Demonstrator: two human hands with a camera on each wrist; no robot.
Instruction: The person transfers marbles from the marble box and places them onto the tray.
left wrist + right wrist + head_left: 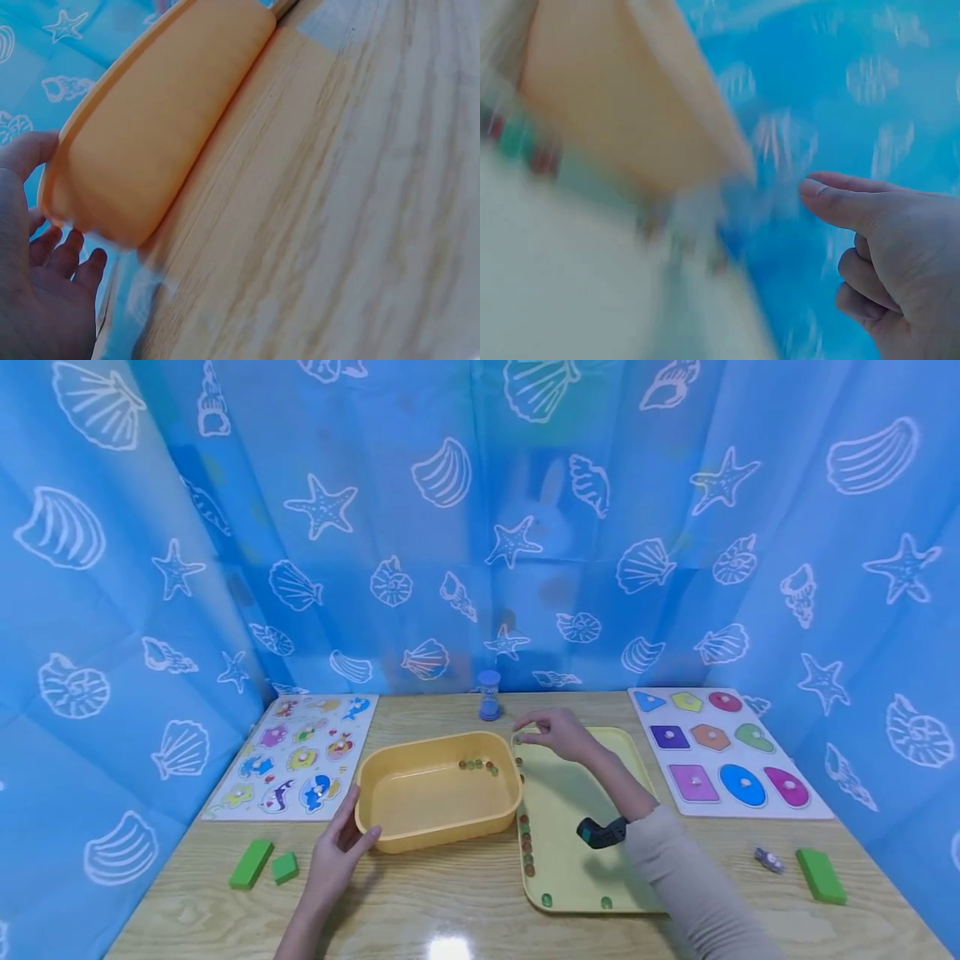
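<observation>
In the head view my left hand (335,852) grips the left end of a yellow-orange plastic basin (438,842), thumb at the near rim. The left wrist view also shows this grip, with fingers along the basin's end wall. A short row of small green and reddish glassy balls (478,765) lies inside the basin. My right hand (558,733) hovers over the far left corner of a pale yellow tray (570,827), thumb and index close together. A green ball (517,741) shows near these fingertips; whether they pinch it I cannot tell. More balls (527,847) line the tray's left edge.
A picture puzzle board (296,760) lies at left, a shape puzzle board (731,752) at right. A blue sand timer (489,696) stands behind the basin. Green blocks (251,864) and a small grey toy (768,860) sit near the sides. A blue shell-patterned curtain (480,527) surrounds the table.
</observation>
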